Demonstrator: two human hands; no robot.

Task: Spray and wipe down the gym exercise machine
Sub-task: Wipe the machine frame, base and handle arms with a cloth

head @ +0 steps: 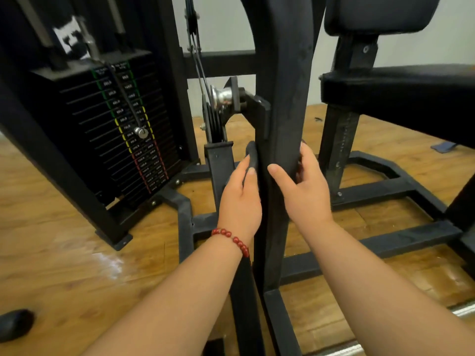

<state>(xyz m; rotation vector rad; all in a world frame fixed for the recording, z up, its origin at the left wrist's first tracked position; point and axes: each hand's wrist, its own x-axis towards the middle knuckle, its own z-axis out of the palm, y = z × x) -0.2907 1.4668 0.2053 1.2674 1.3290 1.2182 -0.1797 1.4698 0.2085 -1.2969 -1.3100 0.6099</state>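
Cloth [253, 156] in grip of left hand [240, 194] at left edge of post [285, 98]; right hand [305, 191] tight round right edge

Weight stack [84, 119]: "LB" labels, numbers blurred.

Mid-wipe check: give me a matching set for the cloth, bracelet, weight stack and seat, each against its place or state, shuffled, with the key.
Things:
1. cloth
2. bracelet
3. weight stack
4. seat

Places or states:
A. padded, right of the post
B. red beads, worn on a wrist
C. held against the post by the left hand
D. far left, with a silver pin in it

Pairs: 1-C, 2-B, 3-D, 4-A
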